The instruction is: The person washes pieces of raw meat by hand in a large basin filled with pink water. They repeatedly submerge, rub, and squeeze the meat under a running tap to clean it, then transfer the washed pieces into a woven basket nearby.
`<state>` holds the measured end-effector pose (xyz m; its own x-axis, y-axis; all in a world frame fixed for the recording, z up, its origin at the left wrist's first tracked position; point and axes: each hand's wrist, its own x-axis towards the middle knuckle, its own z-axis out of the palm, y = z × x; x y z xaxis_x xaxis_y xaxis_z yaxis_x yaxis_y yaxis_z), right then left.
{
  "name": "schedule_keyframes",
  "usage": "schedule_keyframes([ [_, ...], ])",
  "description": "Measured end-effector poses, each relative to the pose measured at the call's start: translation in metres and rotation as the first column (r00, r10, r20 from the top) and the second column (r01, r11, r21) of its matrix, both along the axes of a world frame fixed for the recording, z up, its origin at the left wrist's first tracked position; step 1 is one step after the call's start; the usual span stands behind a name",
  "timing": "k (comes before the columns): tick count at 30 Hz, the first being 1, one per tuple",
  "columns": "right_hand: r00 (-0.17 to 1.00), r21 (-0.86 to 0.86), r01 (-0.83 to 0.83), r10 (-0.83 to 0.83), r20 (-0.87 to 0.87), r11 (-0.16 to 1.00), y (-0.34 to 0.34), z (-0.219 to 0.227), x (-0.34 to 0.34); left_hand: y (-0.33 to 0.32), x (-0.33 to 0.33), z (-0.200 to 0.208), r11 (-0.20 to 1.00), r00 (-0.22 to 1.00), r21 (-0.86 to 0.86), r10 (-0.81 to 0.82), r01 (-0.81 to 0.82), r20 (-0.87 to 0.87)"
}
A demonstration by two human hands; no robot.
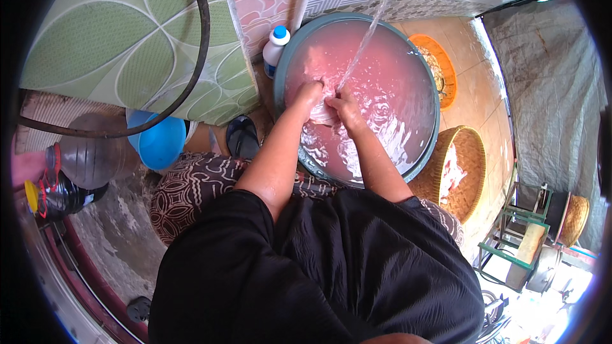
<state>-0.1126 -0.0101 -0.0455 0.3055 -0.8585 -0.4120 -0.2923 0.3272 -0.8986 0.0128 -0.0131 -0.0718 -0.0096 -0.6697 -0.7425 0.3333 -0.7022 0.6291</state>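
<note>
A large round grey-green tub full of pinkish water stands before me. Both my hands are at the water's surface, left of its middle. My left hand is closed on a pale, wet piece of raw meat, and my right hand grips the same piece from the other side. The fingertips are partly hidden by the piece and the glare. Just behind my right hand, a stream of water falls into the tub. Another pale piece shows blurred under the surface beyond my left hand.
Right of the tub are a woven bamboo basket holding raw meat pieces and an orange basin. A white bottle touches the tub's left. A dark hose, blue basin and black sandal lie left.
</note>
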Motion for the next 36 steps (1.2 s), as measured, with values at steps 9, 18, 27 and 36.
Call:
schedule_keyframes([
  [9,0.990,0.060,0.076,-0.083,0.116,0.995,-0.003,0.000,-0.003,-0.002,-0.007,-0.007,0.993,0.999,-0.113,-0.023,0.027,0.041],
  [18,0.968,0.056,0.151,-0.159,0.193,0.987,-0.005,0.010,0.002,-0.005,-0.005,-0.019,0.982,0.988,-0.115,-0.144,0.149,0.049],
  [27,0.922,-0.308,0.147,-0.243,-0.302,0.940,-0.020,-0.025,-0.007,-0.002,-0.014,-0.008,0.982,0.985,-0.119,-0.136,0.148,0.105],
  [36,0.886,0.452,0.339,-0.442,0.142,0.825,-0.023,-0.011,-0.027,-0.001,-0.015,-0.002,0.996,0.997,-0.053,0.074,-0.075,-0.017],
])
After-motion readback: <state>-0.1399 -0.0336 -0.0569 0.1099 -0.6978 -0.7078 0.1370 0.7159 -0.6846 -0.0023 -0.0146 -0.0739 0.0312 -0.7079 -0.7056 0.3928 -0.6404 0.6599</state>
